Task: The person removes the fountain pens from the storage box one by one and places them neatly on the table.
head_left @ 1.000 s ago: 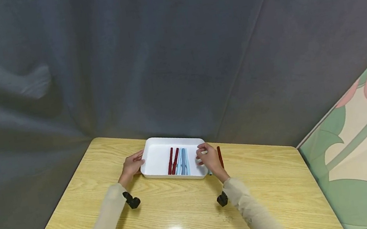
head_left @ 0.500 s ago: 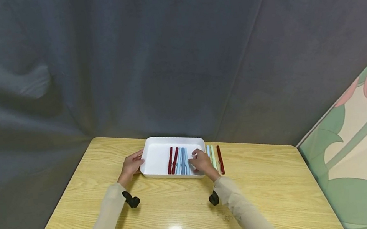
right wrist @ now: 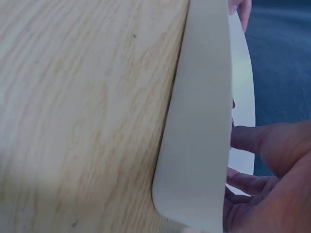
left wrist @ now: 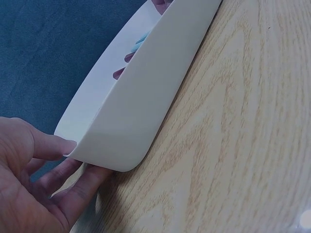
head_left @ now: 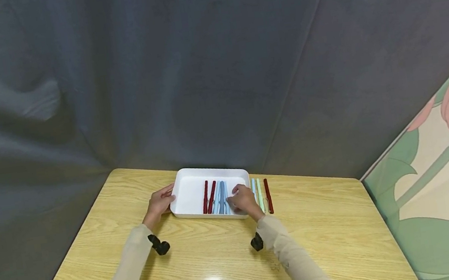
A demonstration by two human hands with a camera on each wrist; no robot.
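Note:
A shallow white tray (head_left: 191, 196) lies near the table's back edge. My left hand (head_left: 159, 204) grips its left end; in the left wrist view the thumb presses the rim and the fingers reach beneath the corner. Inside the tray, side by side, are two dark red pens (head_left: 211, 197) and several blue and pale blue pens (head_left: 222, 198). My right hand (head_left: 244, 200) is over the tray's right end, fingers bent downward, thumb right at the rightmost pale blue pen. In the right wrist view the tray wall hides those fingertips, and I cannot tell whether they hold something.
Right of the tray, on the wooden table (head_left: 205, 256), lie a pale blue pen (head_left: 253, 187), a pale green pen (head_left: 260, 194) and a dark red pen (head_left: 268, 195). A dark grey curtain (head_left: 201, 91) hangs behind the table. A flower-patterned panel (head_left: 445, 167) stands at right.
My right hand has moved left and down from the tray's right rim to inside its right end, uncovering the pens on the table. The left hand keeps its grip on the tray.

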